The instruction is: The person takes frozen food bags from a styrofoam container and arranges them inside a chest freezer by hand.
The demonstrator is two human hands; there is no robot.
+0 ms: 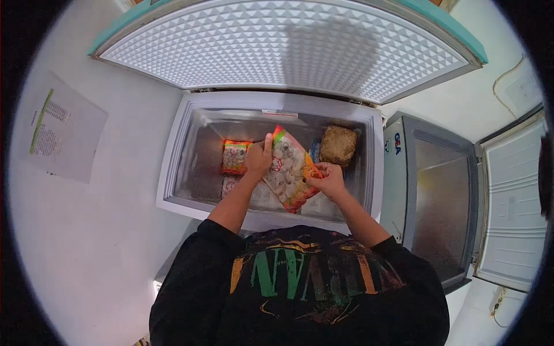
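Both my hands hold a bag of frozen food [291,167], a clear plastic pack with orange, red and green printing, tilted over the open chest freezer [187,132]. My left hand [259,154] grips its left edge, thumb up. At the right edge, the fingers of my right hand [328,179] pinch the plastic. Left of my left hand, a similar bag [235,157] lies inside the freezer, and part of another pack [229,184] shows below it. A brown wrapped block [338,145] sits at the freezer's right end. The contents of the held bag look pale and lumpy.
The freezer's raised lid [242,43] with its patterned inner face stands behind. To the right is a second freezer [441,190], its door [513,202] swung open. A printed sheet [66,130] hangs on the left wall.
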